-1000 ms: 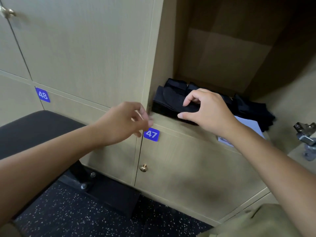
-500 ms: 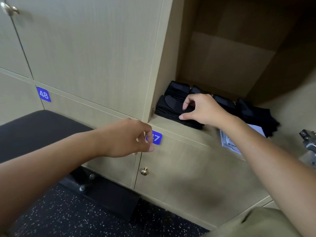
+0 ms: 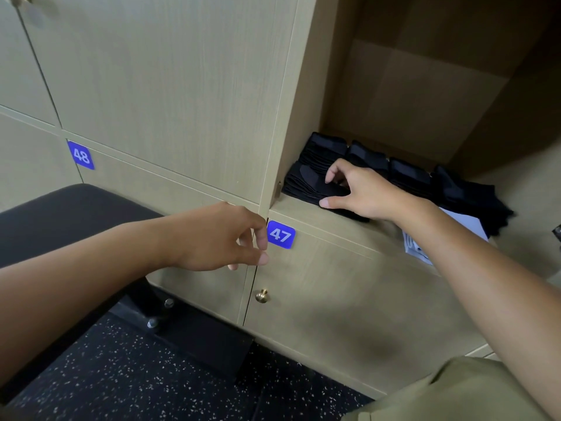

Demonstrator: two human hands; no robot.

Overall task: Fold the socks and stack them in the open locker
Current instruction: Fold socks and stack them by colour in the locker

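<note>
Head view: the right hand [image 3: 362, 192] now reaches deeper into the open locker [image 3: 425, 86] than it did a second ago, when it lay flatter over the front of the socks [image 3: 306, 177]. Its fingers are arched and spread, thumb stretched along the near edge of the left-hand stack, index tip set down on the top sock; it looks to be pressing or squaring the pile rather than clutching it, though the fingertips beyond the knuckles are partly hidden, so a light pinch cannot be ruled out. The left hand [image 3: 218, 238] has dropped from the level of the locker's sill to hang in front of the closed door below, just beside the blue label 47 [image 3: 280, 234]; its fingers are loosely curled, thumb and forefinger close together, and hold nothing. The socks lie on the locker floor as a row of dark folded stacks running from the left wall toward the right, with a looser dark heap [image 3: 473, 199] at the right end resting partly on a white paper [image 3: 461, 226]. In my judgement the left hand's retreat and the right hand's settling touch mean a folded sock has just been delivered onto the left stack and is being tidied. The looser heap on the right suggests more folding is still to be done.
</note>
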